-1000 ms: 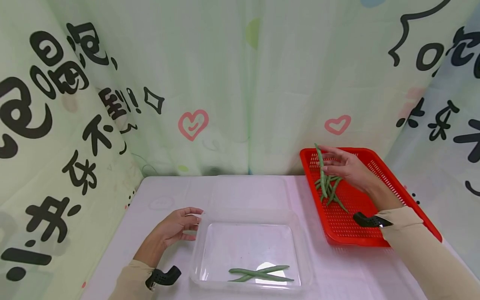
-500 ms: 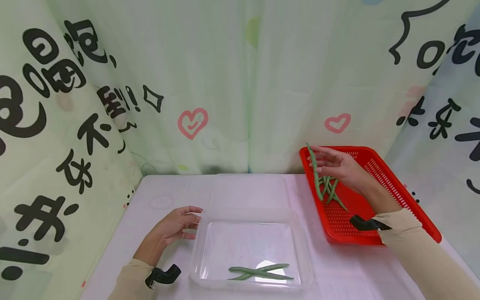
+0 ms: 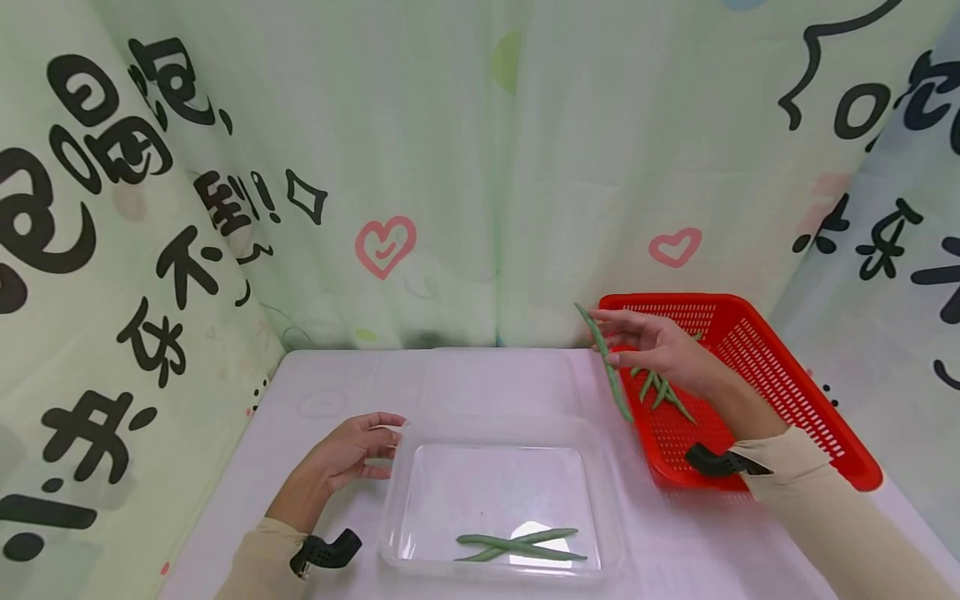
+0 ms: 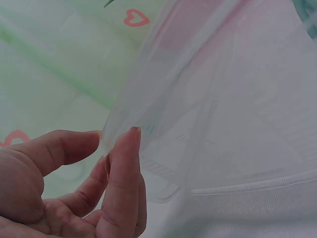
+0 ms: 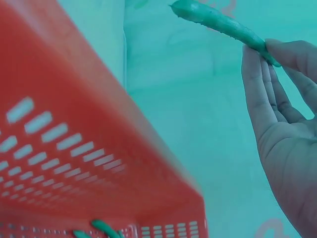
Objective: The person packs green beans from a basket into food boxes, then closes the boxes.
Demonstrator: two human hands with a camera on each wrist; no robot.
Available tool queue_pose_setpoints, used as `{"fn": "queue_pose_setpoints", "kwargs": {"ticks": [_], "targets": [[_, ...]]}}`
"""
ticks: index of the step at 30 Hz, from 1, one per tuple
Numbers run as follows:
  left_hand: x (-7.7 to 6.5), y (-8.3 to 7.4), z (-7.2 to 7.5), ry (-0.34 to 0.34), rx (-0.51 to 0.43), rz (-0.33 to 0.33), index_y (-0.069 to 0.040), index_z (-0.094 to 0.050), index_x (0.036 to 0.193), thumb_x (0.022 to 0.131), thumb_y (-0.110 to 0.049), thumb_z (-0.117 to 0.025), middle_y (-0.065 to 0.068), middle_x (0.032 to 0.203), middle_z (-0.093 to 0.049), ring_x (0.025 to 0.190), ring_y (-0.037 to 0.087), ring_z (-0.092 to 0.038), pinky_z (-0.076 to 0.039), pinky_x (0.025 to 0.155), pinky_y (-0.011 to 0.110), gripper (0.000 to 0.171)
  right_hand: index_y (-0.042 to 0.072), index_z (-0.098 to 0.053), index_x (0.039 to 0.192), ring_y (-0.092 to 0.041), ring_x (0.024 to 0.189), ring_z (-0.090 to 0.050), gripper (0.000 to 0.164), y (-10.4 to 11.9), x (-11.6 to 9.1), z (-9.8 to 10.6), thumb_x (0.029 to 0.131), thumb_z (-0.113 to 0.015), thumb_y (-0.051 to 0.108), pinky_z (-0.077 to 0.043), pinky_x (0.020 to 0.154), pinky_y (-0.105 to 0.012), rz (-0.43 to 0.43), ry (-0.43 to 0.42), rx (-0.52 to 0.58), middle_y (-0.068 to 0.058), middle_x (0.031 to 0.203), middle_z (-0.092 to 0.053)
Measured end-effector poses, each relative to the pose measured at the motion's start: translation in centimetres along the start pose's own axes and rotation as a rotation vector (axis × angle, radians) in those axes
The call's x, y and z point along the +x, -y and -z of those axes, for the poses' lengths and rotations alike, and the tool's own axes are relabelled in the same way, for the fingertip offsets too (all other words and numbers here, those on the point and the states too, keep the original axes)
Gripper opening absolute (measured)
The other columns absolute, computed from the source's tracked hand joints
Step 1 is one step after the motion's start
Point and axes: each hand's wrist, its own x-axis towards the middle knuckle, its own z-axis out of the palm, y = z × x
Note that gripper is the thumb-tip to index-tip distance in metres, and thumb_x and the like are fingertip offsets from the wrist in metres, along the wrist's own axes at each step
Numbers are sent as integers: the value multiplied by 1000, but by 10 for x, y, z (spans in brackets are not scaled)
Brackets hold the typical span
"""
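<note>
My right hand (image 3: 656, 346) pinches a green bean (image 3: 611, 375) between thumb and fingertips, just past the left rim of the red basket (image 3: 795, 396). In the right wrist view this bean (image 5: 218, 22) points away from the fingers, above and beside the basket wall (image 5: 94, 94). Several green beans (image 3: 660, 392) lie in the basket, partly hidden by the hand. My left hand (image 3: 360, 454) holds the left rim of a clear plastic box (image 3: 498, 492); in the left wrist view its fingertips (image 4: 130, 144) pinch the rim. Two green beans (image 3: 521, 547) lie crossed inside the box.
A white-covered table (image 3: 337, 379) carries the box at its front middle and the basket at the right. Behind and on both sides hang pale curtains (image 3: 450, 167) with black writing and pink hearts.
My right hand has moved left with the green bean, from over the basket to beyond its left rim. The left hand and the clear box have stayed in place.
</note>
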Motion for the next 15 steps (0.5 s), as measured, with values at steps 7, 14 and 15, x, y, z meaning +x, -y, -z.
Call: {"fn": "queue_pose_setpoints", "kwargs": {"ticks": [7, 14, 15], "targets": [[-1, 0, -1, -4, 4, -3, 2, -52, 137, 97, -17, -68, 13, 112, -64, 94, 25, -62, -60, 73, 37, 47, 3, -48, 149, -24, 111, -65, 57, 10, 1, -16, 96, -65, -3, -59, 87, -34, 32, 92, 59, -17, 126, -64], [-1, 0, -1, -2, 4, -4, 2, -52, 138, 97, -17, -68, 12, 110, -64, 93, 24, -62, -60, 73, 37, 48, 1, -48, 148, -25, 111, -65, 56, 19, 0, -34, 94, -63, -7, -58, 88, -36, 73, 211, 121, -15, 125, -65], [-1, 0, 0, -2, 5, -3, 2, -52, 138, 96, -17, -68, 12, 110, -64, 93, 24, -62, -60, 73, 36, 48, 0, -48, 147, -26, 112, -65, 55, 20, 0, -37, 95, -63, -7, -58, 88, -37, 82, 231, 125, -16, 126, -65]]}}
